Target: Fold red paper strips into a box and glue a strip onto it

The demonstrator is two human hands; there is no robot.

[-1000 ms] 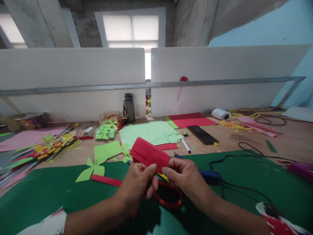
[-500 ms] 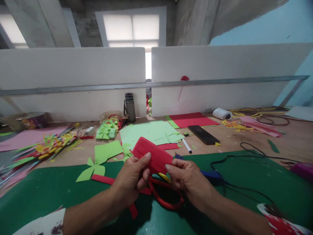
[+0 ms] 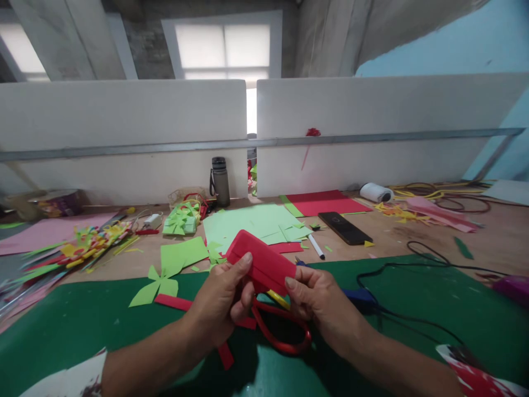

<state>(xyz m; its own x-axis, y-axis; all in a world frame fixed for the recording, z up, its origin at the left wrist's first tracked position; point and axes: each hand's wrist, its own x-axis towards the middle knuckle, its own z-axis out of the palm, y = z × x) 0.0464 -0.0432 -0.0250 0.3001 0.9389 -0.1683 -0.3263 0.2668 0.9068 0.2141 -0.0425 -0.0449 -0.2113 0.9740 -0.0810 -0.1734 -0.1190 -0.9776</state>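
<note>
Two bare hands hold a folded red paper piece point(image 3: 263, 263) just above a green mat point(image 3: 82, 325). The left hand point(image 3: 221, 300) pinches its left end, thumb on top; the right hand point(image 3: 320, 303) pinches its right edge. Red-handled scissors point(image 3: 285, 331) lie beneath — apparently untouched — near a black phone point(image 3: 345, 227).

Bare mat point(image 3: 61, 331) lay open on the left; scissors point(image 3: 285, 350) and a seemingly loose cable point(image 3: 417, 322) cluttered centre and right.
</note>
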